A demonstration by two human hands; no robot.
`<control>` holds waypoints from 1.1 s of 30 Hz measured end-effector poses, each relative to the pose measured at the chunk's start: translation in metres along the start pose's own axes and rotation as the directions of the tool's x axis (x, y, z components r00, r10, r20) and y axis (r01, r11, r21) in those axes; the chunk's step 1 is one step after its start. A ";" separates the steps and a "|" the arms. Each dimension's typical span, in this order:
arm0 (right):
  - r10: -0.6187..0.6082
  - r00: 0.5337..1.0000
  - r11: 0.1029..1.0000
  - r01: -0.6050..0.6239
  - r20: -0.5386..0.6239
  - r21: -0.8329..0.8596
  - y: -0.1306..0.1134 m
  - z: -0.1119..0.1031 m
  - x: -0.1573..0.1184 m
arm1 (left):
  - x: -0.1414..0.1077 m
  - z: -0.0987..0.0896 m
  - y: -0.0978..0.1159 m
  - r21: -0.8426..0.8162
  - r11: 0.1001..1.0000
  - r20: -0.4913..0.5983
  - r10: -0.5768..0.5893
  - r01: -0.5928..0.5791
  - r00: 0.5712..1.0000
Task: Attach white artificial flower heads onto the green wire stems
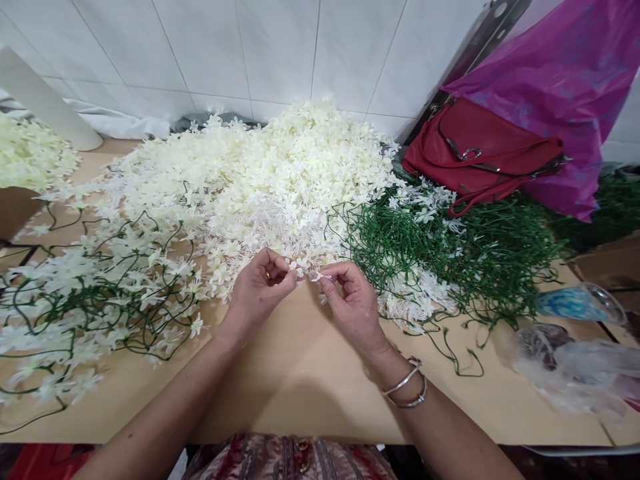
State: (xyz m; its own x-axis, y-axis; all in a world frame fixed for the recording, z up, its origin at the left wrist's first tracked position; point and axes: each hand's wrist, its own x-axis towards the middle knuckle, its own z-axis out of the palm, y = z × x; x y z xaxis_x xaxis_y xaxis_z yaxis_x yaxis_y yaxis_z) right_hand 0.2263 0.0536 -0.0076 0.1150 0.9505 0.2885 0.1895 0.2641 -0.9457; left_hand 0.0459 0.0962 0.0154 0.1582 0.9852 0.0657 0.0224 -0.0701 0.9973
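Observation:
My left hand (264, 288) pinches a small white artificial flower (295, 268) between thumb and fingers. Close beside it, my right hand (353, 300) is closed on another small white flower piece (319, 275); its exact form is too small to tell. Both hands are held just above the table, their fingertips nearly meeting. Right behind them lies a big heap of cream-white artificial flowers (280, 167). To the right of my right hand is a pile of green plastic stems (400, 233), with white pieces under it.
White flowers on green stems (125, 287) spread over the left of the table (300, 373). A red handbag (485, 147) and a purple plastic bag (555, 87) stand at the back right. A plastic cup (580, 303) and a clear bag (580, 367) lie at the right edge.

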 end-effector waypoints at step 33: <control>-0.002 1.000 1.000 0.002 -0.011 0.019 0.005 -0.002 0.001 | -0.009 -0.002 -0.018 0.020 1.000 0.057 0.001 -0.003 0.998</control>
State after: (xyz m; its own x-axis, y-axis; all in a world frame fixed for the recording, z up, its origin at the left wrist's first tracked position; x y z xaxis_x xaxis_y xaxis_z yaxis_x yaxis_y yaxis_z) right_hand 0.2295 0.0558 -0.0113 0.1258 0.9482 0.2917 0.1708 0.2690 -0.9479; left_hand 0.0422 0.0891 -0.0032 0.2140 0.9747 0.0651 0.0416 -0.0756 0.9963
